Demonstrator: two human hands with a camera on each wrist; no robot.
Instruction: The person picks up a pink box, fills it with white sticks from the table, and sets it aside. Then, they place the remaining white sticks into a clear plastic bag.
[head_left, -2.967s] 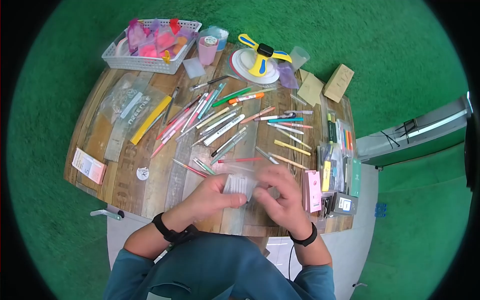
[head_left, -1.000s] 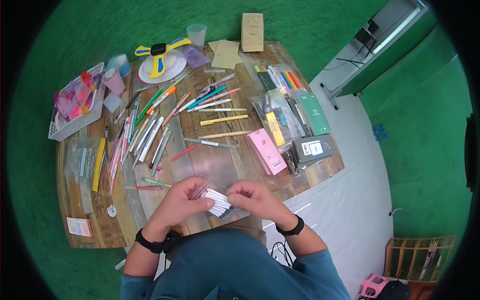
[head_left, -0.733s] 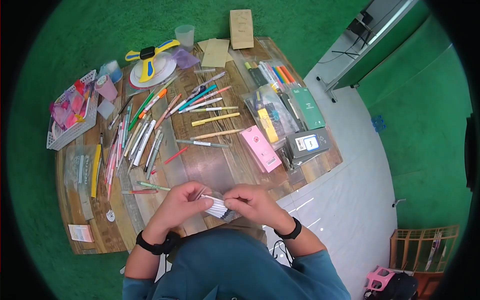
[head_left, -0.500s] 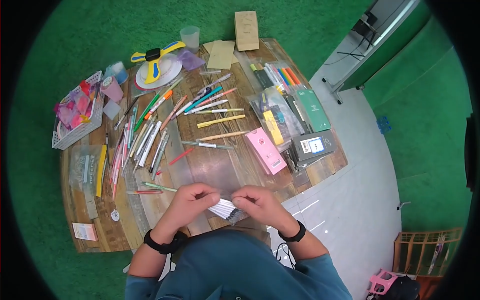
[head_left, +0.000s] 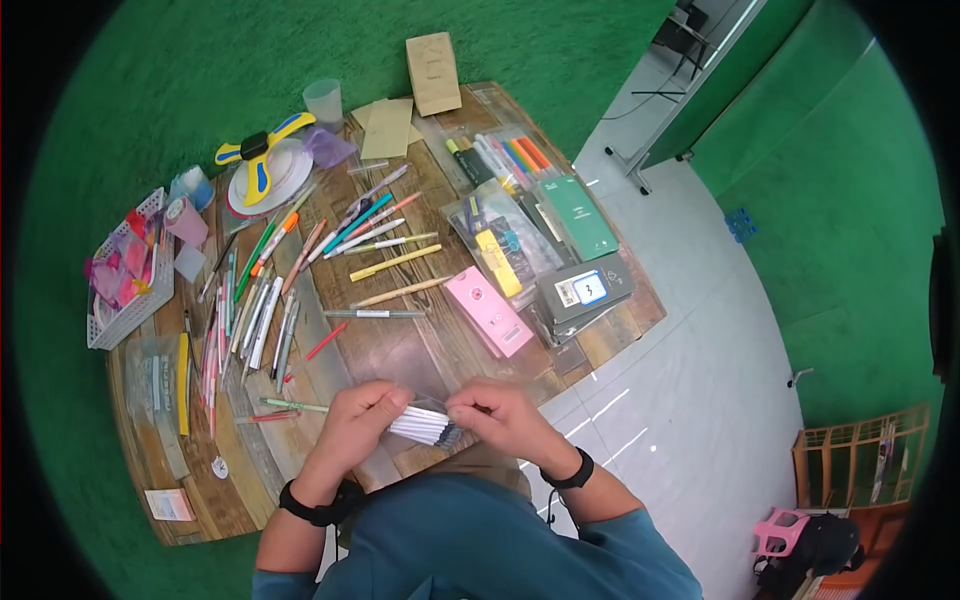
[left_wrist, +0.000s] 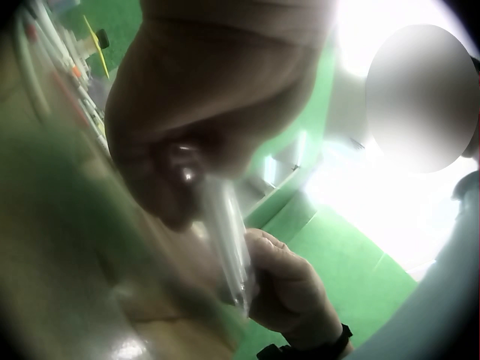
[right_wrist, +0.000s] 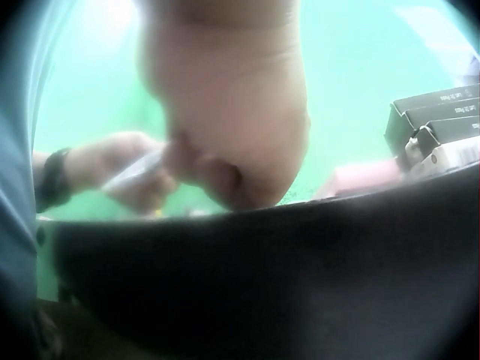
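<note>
Between my two hands, over the near table edge, hangs a clear plastic bag (head_left: 418, 428) holding several slim white sticks with dark ends. My left hand (head_left: 358, 422) pinches the bag's upper left corner between thumb and curled fingers. The right hand (head_left: 503, 418) pinches its upper right side, close to the dark ends. In the left wrist view the bag (left_wrist: 227, 240) shows edge-on, leading toward the right hand (left_wrist: 289, 281). The right wrist view has the bag (right_wrist: 136, 171) pale and blurred between both hands. A green pen (head_left: 292, 404) lies just beyond the left hand.
Many loose pens (head_left: 265, 320) cover the middle and left of the wooden table (head_left: 400, 350). A pink box (head_left: 488, 312), dark boxes (head_left: 585, 292) and marker packs (head_left: 505, 160) stand right. A white basket (head_left: 140, 305) sits far left, near a yellow-blue three-armed object (head_left: 258, 170).
The head view has swung, shifting the table. Earlier the left hand held the bag and the right moved beside it; now both pinch its upper edge, and the sticks have tipped from upright to slanted.
</note>
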